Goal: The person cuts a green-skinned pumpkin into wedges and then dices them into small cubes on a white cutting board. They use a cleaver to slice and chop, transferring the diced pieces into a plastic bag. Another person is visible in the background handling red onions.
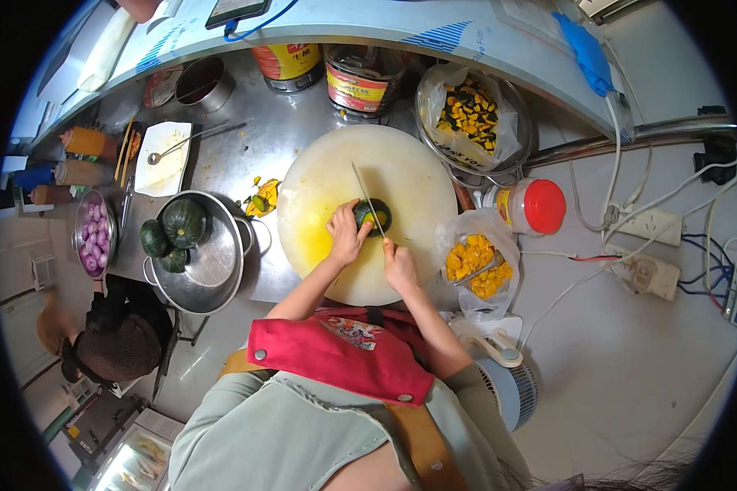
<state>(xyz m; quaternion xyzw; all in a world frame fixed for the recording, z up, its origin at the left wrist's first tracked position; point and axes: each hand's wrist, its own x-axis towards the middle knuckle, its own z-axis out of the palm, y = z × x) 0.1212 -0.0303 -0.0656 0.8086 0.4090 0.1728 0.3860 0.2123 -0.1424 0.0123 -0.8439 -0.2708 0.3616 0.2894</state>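
Observation:
A small dark green pumpkin point(384, 210), with some yellow-green showing on it, sits on a round, thick white cutting board point(319, 166). My left hand point(346, 234) steadies it from the left, fingers bent against its side. In my right hand point(400, 265) is the handle of a kitchen knife point(363, 184). The blade lies across the pumpkin and points away from me; how deep it sits in the pumpkin I cannot tell. Yellow stain marks the board's left part. Just left of the board lies a small heap of pumpkin scraps point(264, 197).
Left stands a steel pot point(221, 270) holding three whole pumpkins point(184, 222). Diced pumpkin point(468, 116) fills a bag-lined pot at back right. A plastic bag point(467, 307) of orange pulp and a red-lidded jar point(543, 207) stand right. A person point(118, 347) is near the shallots point(94, 238).

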